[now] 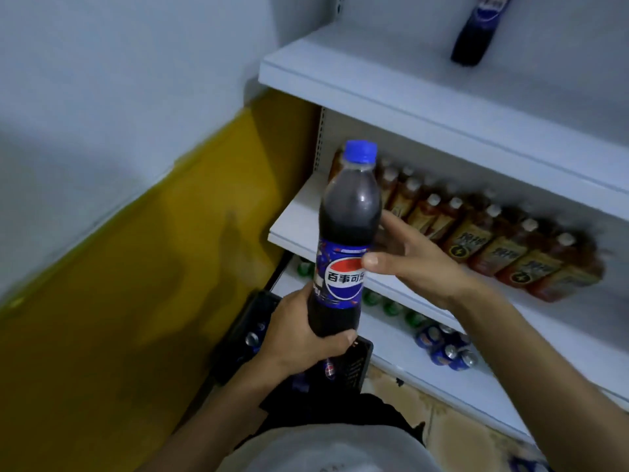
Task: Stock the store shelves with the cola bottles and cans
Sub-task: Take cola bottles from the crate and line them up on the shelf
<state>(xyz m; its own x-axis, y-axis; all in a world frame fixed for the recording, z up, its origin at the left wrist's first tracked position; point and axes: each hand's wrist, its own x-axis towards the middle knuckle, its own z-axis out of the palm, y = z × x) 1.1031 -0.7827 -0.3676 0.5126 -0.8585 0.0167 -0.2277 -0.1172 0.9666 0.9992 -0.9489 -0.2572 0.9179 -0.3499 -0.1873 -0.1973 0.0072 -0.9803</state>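
A: Doing what just now?

B: Shelving a cola bottle. Held upright in front of the shelving, above the black crate, not yet on any board. Gripped round its lower body by the left hand, fingers and thumb curled close about it.

A: And the right hand?

B: Spread wide, fingers straight, just beside the label. Thumb tip at the label's edge, perhaps touching. Gripping nothing.

A: Next move?

B: Probably up to the top shelf, near the shelved bottle already there. Calls for a lift up and to the right, clear of the shelf lip, then a gentle set-down, upright, label outward. Likely needs the right hand higher on the body for steadiness, given so low a grip.

A: Counts?

B: Cola bottles: one in hand, one on the top shelf, at least one more label glimpsed in the crate. Blue cola cans on the bottom shelf: about five, too blurred for certainty. Green cans alongside: four or so showing. Amber drink bottles on the middle shelf: two rows, roughly eight in front, no exact count possible. A couple of can tops in the crate too.
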